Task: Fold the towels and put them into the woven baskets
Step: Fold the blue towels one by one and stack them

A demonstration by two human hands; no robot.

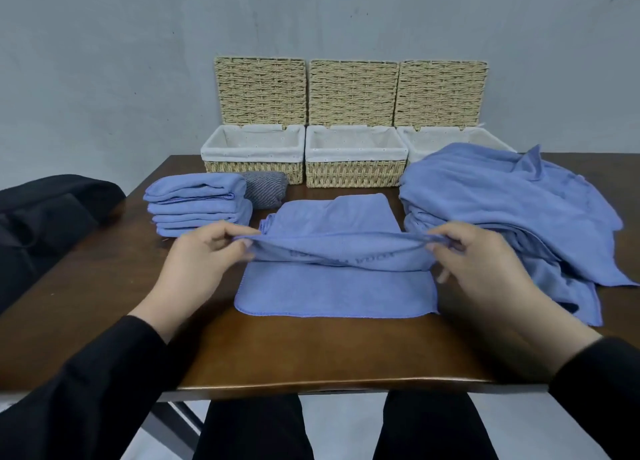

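Note:
A blue towel lies on the brown table in front of me, its middle lifted into a fold. My left hand pinches the left end of that raised fold. My right hand pinches the right end. Three woven baskets with white liners stand open at the back: left, middle, right. Nothing shows in the left and middle baskets. A stack of folded blue towels sits at the left. A heap of unfolded blue towels lies at the right, hiding part of the right basket.
A grey striped folded cloth lies between the folded stack and the left basket. A black garment is draped at the table's left edge. The basket lids lean up against the grey wall. My knees show below the table's near edge.

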